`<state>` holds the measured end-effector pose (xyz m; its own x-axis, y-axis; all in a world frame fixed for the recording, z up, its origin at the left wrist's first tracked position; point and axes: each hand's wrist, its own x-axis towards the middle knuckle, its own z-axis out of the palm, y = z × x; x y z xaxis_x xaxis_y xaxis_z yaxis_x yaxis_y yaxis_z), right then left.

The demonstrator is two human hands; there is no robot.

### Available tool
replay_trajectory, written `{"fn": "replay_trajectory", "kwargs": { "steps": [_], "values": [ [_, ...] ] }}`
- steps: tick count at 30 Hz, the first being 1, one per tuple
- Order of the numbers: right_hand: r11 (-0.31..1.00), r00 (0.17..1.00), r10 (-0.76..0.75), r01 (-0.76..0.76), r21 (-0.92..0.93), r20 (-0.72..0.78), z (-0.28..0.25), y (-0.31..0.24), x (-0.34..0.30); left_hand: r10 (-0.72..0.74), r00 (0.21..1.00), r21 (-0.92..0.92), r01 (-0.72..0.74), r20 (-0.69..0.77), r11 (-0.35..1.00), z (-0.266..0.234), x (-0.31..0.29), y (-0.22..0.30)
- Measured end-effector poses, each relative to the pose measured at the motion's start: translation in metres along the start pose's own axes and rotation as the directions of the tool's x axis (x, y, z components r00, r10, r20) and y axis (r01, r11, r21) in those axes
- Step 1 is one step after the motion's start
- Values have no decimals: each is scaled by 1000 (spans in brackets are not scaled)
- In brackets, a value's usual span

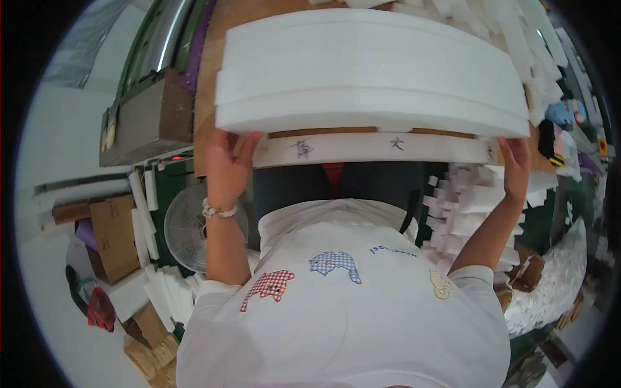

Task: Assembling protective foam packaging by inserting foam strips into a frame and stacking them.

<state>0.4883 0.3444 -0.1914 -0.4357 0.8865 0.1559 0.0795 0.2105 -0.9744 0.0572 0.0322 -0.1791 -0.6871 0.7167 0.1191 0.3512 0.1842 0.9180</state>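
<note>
A long, thick white foam block (369, 71) lies across the wooden worktable in front of me, built of layers with a seam along its near side. My left hand (224, 158) is closed at its near left corner, thumb out beside the foam, other fingers partly hidden under it. At the near right corner my right hand (515, 161) grips likewise, its fingertips against the foam edge. Between my hands runs a narrow white foam strip (349, 149) with dark handwritten marks, along the table's front edge. Slim gaps showing brown separate the strip from the block.
The brown worktable (206, 132) has a grey and green machine (145, 116) at its left. Loose white foam pieces (466, 22) crowd its far right. A floor fan (187, 226) stands lower left, and stacked foam pieces (453, 207) fill the lower right.
</note>
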Motion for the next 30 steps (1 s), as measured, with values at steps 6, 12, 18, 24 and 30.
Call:
{"fn": "replay_trajectory", "kwargs": {
  "steps": [6,12,18,24,30],
  "values": [
    [997,997,29,-33,-72,-65,-6,3,0,9,1000,-4,-9,2,1000,3,-2,3],
    [996,996,43,-48,-70,-73,-1,1,1,12,1000,-86,-13,-12,996,3,-2,0],
    [995,998,52,-56,-80,-42,1,-3,-1,24,1000,-86,-23,11,996,2,-2,-7],
    [994,997,73,-72,-81,12,5,3,-1,39,999,5,-39,19,999,-1,-2,-7],
    [999,999,32,-32,-39,-14,11,0,-3,39,998,-13,-39,45,999,2,-1,-9]
  ]
}}
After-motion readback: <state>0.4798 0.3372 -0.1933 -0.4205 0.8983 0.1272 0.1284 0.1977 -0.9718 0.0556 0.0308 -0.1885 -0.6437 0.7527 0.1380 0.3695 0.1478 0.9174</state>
